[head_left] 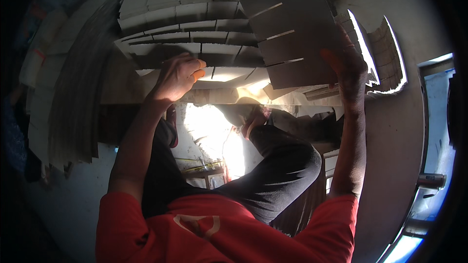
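Note:
My right hand (349,68) holds up a flat grey cardboard sheet (287,24) cut with several parallel slits, gripping its lower right edge. My left hand (178,75) reaches forward to a stepped stack of pale cardboard strips (185,34), its fingers curled over the edge of one strip near the front of the stack. The slotted sheet hangs above and to the right of that stack and hides part of it. My bent legs in black trousers (278,165) lie below both hands.
A tall fanned pile of cardboard sheets (73,102) stands on the left. More stacked pieces (387,53) sit behind my right hand. A sunlit patch of floor (214,136) shows between my knees. A metal door frame (429,180) runs down the right edge.

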Motion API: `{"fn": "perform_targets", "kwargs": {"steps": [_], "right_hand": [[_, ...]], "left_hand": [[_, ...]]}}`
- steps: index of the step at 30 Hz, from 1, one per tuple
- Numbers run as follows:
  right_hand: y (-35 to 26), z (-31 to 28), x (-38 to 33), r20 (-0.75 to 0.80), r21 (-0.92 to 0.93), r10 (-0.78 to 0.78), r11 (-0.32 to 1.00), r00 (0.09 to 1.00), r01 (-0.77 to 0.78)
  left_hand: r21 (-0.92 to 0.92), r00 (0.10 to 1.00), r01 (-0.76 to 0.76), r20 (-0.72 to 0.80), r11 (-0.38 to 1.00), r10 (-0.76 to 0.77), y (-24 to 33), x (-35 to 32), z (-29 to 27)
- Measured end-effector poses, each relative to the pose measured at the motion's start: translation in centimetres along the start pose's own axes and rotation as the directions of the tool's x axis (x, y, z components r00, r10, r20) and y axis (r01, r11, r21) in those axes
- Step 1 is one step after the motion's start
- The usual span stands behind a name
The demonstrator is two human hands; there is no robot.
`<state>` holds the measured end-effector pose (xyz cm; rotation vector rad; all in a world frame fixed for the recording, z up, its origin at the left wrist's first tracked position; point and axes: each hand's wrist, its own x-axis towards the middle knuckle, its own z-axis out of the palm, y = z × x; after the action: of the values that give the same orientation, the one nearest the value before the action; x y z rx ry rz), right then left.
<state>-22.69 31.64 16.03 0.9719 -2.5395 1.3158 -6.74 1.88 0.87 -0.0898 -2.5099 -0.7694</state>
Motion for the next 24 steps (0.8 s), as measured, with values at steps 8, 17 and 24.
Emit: {"fn": "perform_targets", "kwargs": {"steps": [8,17,24], "right_hand": [[0.5,2.4,-0.6,0.058,0.106,-0.011,0.994,0.998,0.005],[0.2,3.8,-1.0,0.142,0.131,0.056,0.989,0.988,-0.075],[0.9,4.2,-0.9,0.114,0.135,0.01,0.99,0.993,-0.026]], "left_hand": [[0.011,1.0,0.016,-0.003,1.0,-0.016,0.1,-0.3,0.0],[-0.007,1.0,0.015,0.01,1.0,-0.014,0.0,-0.3,-0.1],[0.101,0.983,-0.023,-0.182,0.995,0.041,0.1,2.1,-1.6]]}}
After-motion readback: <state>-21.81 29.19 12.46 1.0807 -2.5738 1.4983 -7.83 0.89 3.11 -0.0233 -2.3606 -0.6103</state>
